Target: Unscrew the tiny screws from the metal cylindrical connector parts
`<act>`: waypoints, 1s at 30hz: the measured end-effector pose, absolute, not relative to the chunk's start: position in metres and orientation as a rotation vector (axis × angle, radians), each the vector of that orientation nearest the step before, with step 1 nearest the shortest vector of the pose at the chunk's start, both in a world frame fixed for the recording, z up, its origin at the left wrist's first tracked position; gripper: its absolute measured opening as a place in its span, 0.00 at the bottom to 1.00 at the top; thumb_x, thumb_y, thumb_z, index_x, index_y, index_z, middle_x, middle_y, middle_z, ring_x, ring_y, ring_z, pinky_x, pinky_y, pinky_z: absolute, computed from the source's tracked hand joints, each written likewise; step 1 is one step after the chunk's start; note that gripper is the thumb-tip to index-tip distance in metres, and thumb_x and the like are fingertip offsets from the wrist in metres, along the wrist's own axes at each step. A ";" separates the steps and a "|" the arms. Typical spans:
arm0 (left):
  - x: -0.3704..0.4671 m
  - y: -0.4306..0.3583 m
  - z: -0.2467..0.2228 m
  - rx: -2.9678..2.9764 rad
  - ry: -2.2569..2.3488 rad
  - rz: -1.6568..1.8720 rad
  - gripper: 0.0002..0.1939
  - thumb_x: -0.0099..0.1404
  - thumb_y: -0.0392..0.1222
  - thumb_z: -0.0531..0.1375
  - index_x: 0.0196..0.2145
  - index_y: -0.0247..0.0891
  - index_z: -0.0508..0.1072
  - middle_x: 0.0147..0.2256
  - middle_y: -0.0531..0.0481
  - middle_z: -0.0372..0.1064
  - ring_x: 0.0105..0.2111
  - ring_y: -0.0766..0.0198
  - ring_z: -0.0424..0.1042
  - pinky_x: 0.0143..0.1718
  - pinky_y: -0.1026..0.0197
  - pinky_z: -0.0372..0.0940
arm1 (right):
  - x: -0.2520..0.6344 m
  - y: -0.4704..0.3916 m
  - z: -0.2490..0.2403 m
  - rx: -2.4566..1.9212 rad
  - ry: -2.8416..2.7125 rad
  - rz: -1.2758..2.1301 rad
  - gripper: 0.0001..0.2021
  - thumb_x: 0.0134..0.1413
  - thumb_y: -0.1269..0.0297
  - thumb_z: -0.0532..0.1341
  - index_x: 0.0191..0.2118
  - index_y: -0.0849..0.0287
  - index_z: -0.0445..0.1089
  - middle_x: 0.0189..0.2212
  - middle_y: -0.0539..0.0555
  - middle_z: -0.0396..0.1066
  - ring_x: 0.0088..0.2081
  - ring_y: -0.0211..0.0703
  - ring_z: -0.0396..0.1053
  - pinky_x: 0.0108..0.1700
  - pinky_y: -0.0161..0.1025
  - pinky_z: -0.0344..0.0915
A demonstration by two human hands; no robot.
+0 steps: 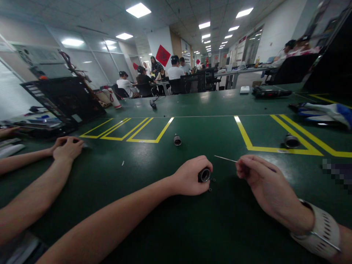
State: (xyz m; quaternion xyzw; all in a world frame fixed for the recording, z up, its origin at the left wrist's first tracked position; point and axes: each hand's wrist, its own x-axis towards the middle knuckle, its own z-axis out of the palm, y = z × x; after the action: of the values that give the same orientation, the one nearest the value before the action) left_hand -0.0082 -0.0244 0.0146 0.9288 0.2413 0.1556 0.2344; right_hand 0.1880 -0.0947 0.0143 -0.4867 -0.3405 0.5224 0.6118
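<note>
1. L hand (192, 176): closed round dark cyl. part (204, 175), open end up/out, by small dark bits (212, 184) on grn table (154, 165).
2. R hand (264, 179): pinching thin metal rod (225, 158).

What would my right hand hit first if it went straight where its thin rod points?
Probably your left hand, near its far edge. The thin rod in your right hand points that way, but depth is unclear, so its tip might slip past.
</note>
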 end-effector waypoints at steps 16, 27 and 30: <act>-0.011 -0.023 0.013 2.454 0.555 0.859 0.10 0.62 0.41 0.46 0.33 0.36 0.65 0.36 0.45 0.62 0.39 0.58 0.62 0.42 0.54 0.60 | 0.161 -0.103 0.017 -1.252 -1.949 0.489 0.10 0.51 0.70 0.57 0.41 0.54 0.63 0.45 0.57 0.69 0.50 0.52 0.65 0.50 0.54 0.61; -0.022 0.005 0.012 2.095 1.183 1.677 0.10 0.61 0.37 0.46 0.24 0.40 0.62 0.28 0.50 0.59 0.33 0.60 0.61 0.37 0.56 0.59 | 0.119 -0.088 0.010 -1.075 -2.460 0.028 0.05 0.54 0.70 0.57 0.38 0.60 0.67 0.40 0.58 0.72 0.44 0.49 0.67 0.50 0.50 0.62; -0.030 0.018 0.012 2.128 1.249 1.751 0.10 0.61 0.37 0.47 0.24 0.41 0.62 0.27 0.50 0.60 0.32 0.60 0.61 0.36 0.56 0.60 | 0.124 -0.074 0.009 -1.070 -2.579 -0.095 0.10 0.53 0.77 0.54 0.40 0.59 0.67 0.37 0.56 0.71 0.40 0.47 0.67 0.44 0.45 0.64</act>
State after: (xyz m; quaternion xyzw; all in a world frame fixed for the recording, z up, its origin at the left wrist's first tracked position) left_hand -0.0305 0.0178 0.0121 0.7021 0.4121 0.5778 0.0580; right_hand 0.1243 -0.0743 0.0093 -0.3772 -0.9092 -0.0335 0.1732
